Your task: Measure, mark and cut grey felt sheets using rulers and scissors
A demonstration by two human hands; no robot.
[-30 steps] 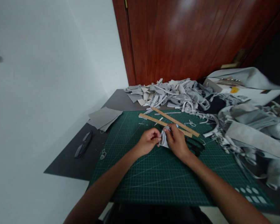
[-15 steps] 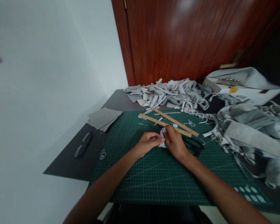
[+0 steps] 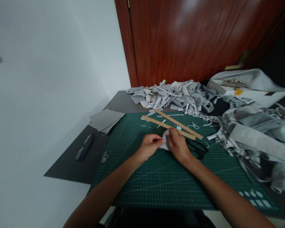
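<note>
Near the centre of the frame: left hand (image 3: 150, 145) and right hand (image 3: 178, 145), both closed with fingertips pinching a small light grey piece of fabric (image 3: 165, 144), held between them just above the dark green gridded cutting mat (image 3: 161, 180). Just behind the hands, two long wooden rulers (image 3: 178, 125), lying crossed on the mat. Beside the right hand, black scissors (image 3: 198, 148). In the upper middle, a pile of grey fabric scraps (image 3: 173, 96). At left on the dark surface (image 3: 68, 164), flat grey fabric sheets (image 3: 105, 119).

You've got a small grey fabric scrap (image 3: 165, 144) — crumpled, mostly hidden — pinched just above the surface, approx. mat centre.
</note>
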